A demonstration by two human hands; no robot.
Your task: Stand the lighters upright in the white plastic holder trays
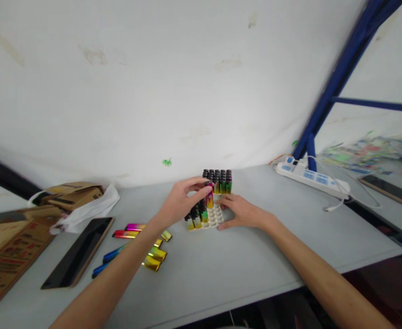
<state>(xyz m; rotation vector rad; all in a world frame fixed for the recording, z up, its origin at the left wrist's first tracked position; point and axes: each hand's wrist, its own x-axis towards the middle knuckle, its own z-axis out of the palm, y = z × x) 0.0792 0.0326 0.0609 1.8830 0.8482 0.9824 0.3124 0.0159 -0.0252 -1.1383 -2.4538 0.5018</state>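
Observation:
My left hand (183,199) pinches a pink and gold lighter (209,197) upright over a white tray with round holes (215,218). Several black-topped lighters (196,218) stand in the tray's left part, next to that hand. At the tray's right edge rests my right hand (238,211), fingers apart and holding nothing. Behind the tray stands a block of upright lighters (223,181), in close rows. To the left, several shiny lighters (155,256) in gold, blue, red and pink lie flat, partly behind my left forearm.
On the left are a dark phone-like slab (79,253), a white plastic bag (89,211) and cardboard boxes (12,249). A white power strip (312,177) with cables lies at the right, near a blue metal frame (338,75). A wall rises behind the grey table (256,269).

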